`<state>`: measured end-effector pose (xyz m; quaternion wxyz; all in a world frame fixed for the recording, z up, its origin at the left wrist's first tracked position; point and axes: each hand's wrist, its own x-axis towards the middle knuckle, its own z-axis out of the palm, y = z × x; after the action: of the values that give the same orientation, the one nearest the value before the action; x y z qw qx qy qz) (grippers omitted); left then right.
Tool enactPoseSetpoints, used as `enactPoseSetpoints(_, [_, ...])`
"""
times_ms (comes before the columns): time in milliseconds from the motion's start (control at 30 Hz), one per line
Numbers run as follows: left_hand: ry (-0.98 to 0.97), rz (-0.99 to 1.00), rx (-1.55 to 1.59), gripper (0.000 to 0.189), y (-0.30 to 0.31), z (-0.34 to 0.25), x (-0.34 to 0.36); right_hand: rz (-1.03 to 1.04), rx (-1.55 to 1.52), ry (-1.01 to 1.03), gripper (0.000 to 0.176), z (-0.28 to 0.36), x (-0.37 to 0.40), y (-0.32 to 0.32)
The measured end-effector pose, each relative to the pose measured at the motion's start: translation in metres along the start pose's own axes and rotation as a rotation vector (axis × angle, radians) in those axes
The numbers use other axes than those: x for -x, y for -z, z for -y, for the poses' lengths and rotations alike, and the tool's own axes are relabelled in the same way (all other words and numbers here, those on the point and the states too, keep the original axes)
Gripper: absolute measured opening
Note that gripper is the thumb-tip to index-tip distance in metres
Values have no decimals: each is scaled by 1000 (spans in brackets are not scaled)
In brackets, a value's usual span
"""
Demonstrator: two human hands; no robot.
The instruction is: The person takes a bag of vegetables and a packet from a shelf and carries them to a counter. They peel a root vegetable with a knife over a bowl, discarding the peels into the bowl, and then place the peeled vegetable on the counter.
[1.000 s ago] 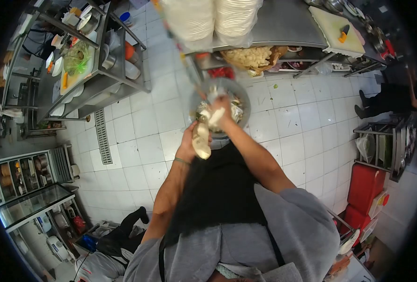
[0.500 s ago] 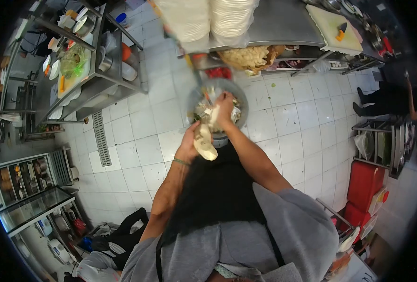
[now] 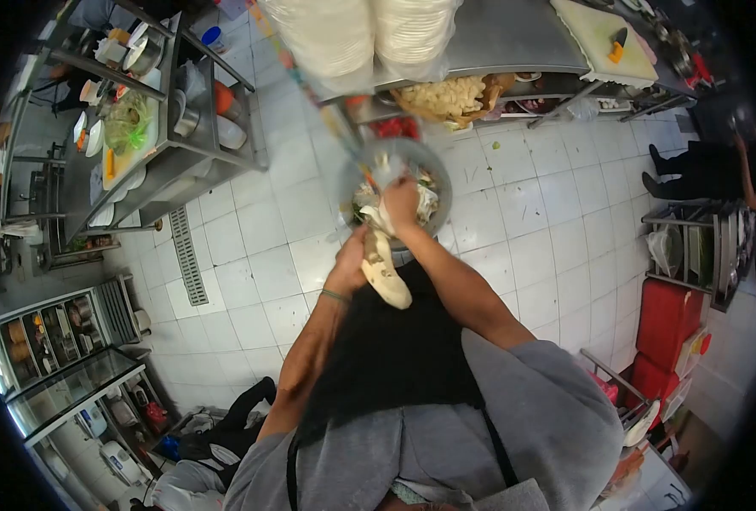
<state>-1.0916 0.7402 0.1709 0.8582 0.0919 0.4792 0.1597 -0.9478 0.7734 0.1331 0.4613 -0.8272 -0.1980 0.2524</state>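
Note:
My left hand (image 3: 349, 262) is closed around a long, pale, peeled-looking root (image 3: 385, 277) with brown patches. The root tilts down toward my black apron (image 3: 386, 358). My right hand (image 3: 402, 204) is closed at the root's far end, over a grey bin (image 3: 443, 175). What its fingers grip is blurred and partly hidden; a pale piece shows beside them. Peelings and scraps fill the inside of the bin. A colourful string-like band (image 3: 327, 117) crosses blurred in front of the bin.
Beyond the bin, a steel table (image 3: 506, 38) carries stacked white containers (image 3: 414, 38); below is a bag of pale pieces (image 3: 450, 98). A steel shelf unit (image 3: 169, 140) stands left. Other people are at right (image 3: 701, 175) and lower left (image 3: 225, 443). White floor tiles (image 3: 514, 213) surround the bin.
The root's near end has swung down and to the right. My left hand has shifted slightly right and down, and my right hand slightly down, still at the far end.

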Motion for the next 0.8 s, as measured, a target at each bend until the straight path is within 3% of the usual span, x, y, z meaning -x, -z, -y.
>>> enactPoseSetpoints(167, [4, -41, 23, 38, 2, 1, 4, -70, 12, 108, 27, 17, 3, 2])
enactPoseSetpoints(267, [91, 80, 37, 38, -7, -6, 30, -152, -12, 199, 25, 34, -21, 11])
enactPoseSetpoints(367, [21, 67, 79, 39, 7, -9, 20, -85, -296, -26, 24, 56, -22, 23])
enactPoseSetpoints(433, [-1, 72, 125, 40, 8, -16, 12, -18, -213, -75, 24, 52, -13, 19])
enactPoseSetpoints(500, [-34, 80, 194, 40, 9, -18, 3, -28, -84, 22, 24, 11, -7, -12])
enactPoseSetpoints(533, [-48, 71, 127, 41, -4, -22, 11, 7, -36, -56, 23, 11, 6, -13])
enactPoseSetpoints(633, [118, 143, 172, 43, -8, -24, 22, -20, -110, 8, 24, 2, -3, -17])
enactPoseSetpoints(667, [154, 189, 229, 45, -9, -23, 24, 58, -194, -57, 24, -4, -15, -25])
enactPoseSetpoints(800, [66, 85, 82, 50, -13, -11, 32, -188, -17, 187, 27, 30, -37, -12])
